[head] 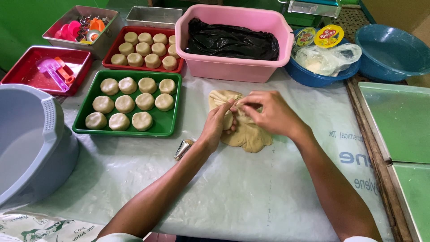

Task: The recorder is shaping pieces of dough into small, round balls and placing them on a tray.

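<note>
Head view, looking straight down on the worktable: both hands are in the dough. The left hand (218, 123) comes in from below with fingers curled and closed, pinching the upper middle of the pale tan dough lump (244, 130). The right hand (271, 112) reaches across from the right, thumb and fingertips drawn tight together on the same fold, meeting the left at the top of the lump. The dough sits in the centre of the table on a translucent plastic sheet (233, 188), just right of the green tray (170, 127).

By its look, that dough is soft and pliable; it creases and slumps at its edges, so it should tear and stretch easily rather than lift as one stiff piece. It seems light in small pieces and slightly tacky. A pinch at a raised fold, as here, looks like the best hold.

The green tray carries ten round dough discs (125, 103) in neat rows; the red tray (117, 47) behind holds more of the same. A small metal cone-shaped cutter (182, 148) lies beside the left wrist.

Now packages and labels. At the back right, a blue basin (309, 78) holds a crumpled clear plastic bag (329, 58) and two round lids, one yellow with a red emblem (328, 36), one greenish (305, 36). The pink tub (233, 67) holds a black plastic bag (230, 42). The plastic sheet bears blue printed lettering (358, 157) near its right edge, upside down from here.
</note>
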